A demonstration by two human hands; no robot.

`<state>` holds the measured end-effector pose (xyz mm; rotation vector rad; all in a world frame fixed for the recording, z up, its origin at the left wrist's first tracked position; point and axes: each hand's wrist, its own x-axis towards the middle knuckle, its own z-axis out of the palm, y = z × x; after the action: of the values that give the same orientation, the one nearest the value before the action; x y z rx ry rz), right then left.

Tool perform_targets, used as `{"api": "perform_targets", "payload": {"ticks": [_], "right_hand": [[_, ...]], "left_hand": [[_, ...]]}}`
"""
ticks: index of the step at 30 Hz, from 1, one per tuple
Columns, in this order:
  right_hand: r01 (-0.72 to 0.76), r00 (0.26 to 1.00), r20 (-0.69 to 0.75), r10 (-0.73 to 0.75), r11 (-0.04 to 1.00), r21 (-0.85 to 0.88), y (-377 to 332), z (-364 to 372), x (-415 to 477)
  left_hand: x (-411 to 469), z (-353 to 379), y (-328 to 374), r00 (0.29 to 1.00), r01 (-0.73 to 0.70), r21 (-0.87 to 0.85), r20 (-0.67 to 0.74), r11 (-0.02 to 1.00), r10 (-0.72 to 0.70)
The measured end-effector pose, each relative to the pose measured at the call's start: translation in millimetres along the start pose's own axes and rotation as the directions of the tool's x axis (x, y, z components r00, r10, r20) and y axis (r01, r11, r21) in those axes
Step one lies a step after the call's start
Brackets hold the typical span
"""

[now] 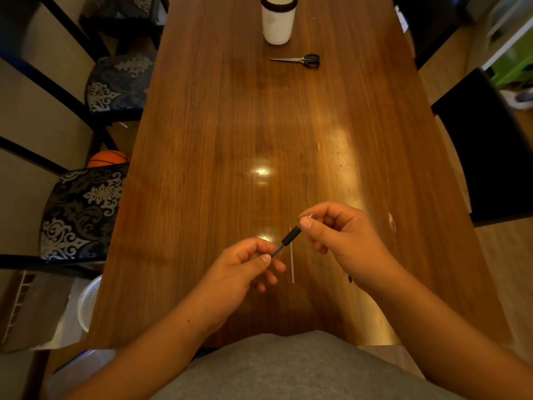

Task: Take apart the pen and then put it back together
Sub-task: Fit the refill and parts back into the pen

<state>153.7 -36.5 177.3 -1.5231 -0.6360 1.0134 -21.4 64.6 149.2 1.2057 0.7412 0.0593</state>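
Far left of the pen, beside the desk [202, 140]: chairs [83, 209] with dark flowery seats, an orange ball [108, 158] peeking out behind the near one, a white basket [89, 301] lower down.

Left hand [245, 269], just left of the pen: grip pinched shut on the thin lower end of the pen, thumb and first finger [265, 246] squeezing it.

Pen [290, 238], held in the air above the near part of the desk, between both hands. Tilted, low end at the left hand, high end at the right hand. Dark and fat in the middle, thin at the lower end, a small shiny tip at the top.

Just under and right of the pen, flat on the desk: a thin pale stick [292, 264], not touching the pen.

Right hand [340, 235], just right of the pen: grip pinched shut on the upper end of the pen, thumb on the near side.

Far beyond the pen, on the desk: black scissors [300, 60] lying flat, and a white cup [278, 20] with a dark band standing behind them.

Far right of the pen: a dark chair [490, 145].
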Motion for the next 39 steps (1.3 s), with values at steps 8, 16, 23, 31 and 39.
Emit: {"api": "perform_targets", "payload": {"ticks": [8,16,23,31,39], "right_hand": [[0.009,1.0,0.012,-0.009,1.0,-0.012,5.0,-1.4,1.7],[0.018,1.0,0.016,-0.019,1.0,0.015,8.1,1.3,0.6],[0.006,1.0,0.018,-0.006,1.0,-0.031,10.6,-1.2,-0.7],[-0.009,0.999,0.032,0.009,1.0,-0.005,11.0,-2.5,-3.1],[0.002,1.0,0.015,-0.002,1.0,0.002,12.1,-0.2,-4.2]], "left_hand": [[-0.7,-1.7,-5.0,1.0,0.001,0.005,-0.014,1.0,-0.001],[0.3,-1.4,-6.7,0.999,0.039,-0.042,0.013,0.998,-0.039],[0.2,-0.5,-8.2,1.0,0.019,-0.021,0.003,1.0,-0.019],[-1.3,1.7,-8.5,0.999,0.048,-0.046,0.015,0.998,-0.047],[-3.7,1.4,-10.2,1.0,0.029,0.003,-0.009,1.0,-0.029]]}}
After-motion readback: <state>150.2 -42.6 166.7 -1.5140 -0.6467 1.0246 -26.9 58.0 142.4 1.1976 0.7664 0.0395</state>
